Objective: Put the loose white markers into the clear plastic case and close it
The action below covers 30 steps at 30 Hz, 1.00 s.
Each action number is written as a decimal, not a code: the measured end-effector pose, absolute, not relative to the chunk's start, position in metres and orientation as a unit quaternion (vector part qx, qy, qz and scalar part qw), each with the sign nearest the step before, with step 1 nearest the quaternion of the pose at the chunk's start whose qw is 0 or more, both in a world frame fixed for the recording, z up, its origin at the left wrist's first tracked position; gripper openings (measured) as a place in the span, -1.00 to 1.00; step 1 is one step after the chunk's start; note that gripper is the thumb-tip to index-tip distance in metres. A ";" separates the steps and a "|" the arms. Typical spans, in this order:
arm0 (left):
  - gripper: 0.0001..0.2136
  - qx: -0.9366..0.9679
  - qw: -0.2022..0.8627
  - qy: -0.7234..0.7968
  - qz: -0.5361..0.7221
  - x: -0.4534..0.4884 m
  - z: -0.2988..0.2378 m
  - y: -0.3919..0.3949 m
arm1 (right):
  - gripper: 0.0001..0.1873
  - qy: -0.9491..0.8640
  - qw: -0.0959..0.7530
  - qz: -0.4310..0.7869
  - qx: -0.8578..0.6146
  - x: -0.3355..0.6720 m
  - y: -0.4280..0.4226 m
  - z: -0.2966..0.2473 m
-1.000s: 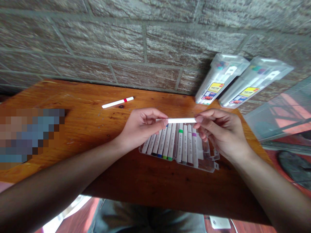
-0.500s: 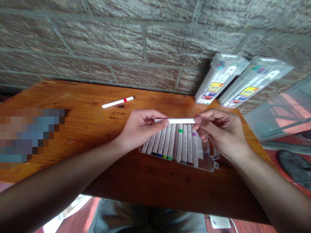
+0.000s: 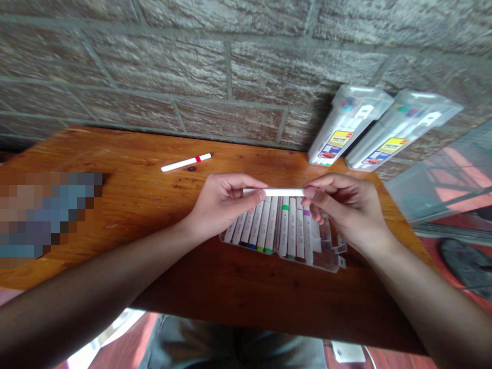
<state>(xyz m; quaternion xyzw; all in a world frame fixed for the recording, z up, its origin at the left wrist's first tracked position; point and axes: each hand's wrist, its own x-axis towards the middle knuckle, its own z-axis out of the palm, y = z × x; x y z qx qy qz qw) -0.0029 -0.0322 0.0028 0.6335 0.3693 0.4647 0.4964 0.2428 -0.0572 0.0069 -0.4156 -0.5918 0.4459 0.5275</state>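
A white marker [image 3: 284, 192] lies level between my two hands, above an opened clear plastic case [image 3: 319, 260]. My left hand [image 3: 230, 200] pinches its left end between thumb and fingers. At the other end, my right hand [image 3: 342, 205] grips it with thumb and fingertips. Below, the case holds a row of white markers [image 3: 269, 225], some with coloured bands or tips in green, blue and purple. My hands hide the upper part of the case. Farther back on the left, a white marker with a red band [image 3: 186, 162] lies on the wooden table [image 3: 126, 179].
Two closed clear marker cases [image 3: 349, 125] with yellow labels stand upright against the stone-block wall [image 3: 246, 66] at the back right. A pixelated object [image 3: 46, 215] covers the table's left side. A dark shoe [image 3: 467, 266] is on the floor at right.
The held marker and my right hand have shifted very slightly to the left. Both hands keep their pinch on the marker; everything else stays in place.
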 end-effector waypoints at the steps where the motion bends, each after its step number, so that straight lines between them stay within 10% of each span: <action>1: -0.87 0.634 0.497 0.368 0.465 -0.003 0.003 -0.032 | -0.86 -0.596 0.524 0.442 -0.419 0.243 -0.057 0.007; 30: -0.86 0.716 0.431 0.338 0.433 0.000 -0.010 -0.046 | -0.87 -0.761 0.427 0.213 -0.440 0.238 -0.072 -0.002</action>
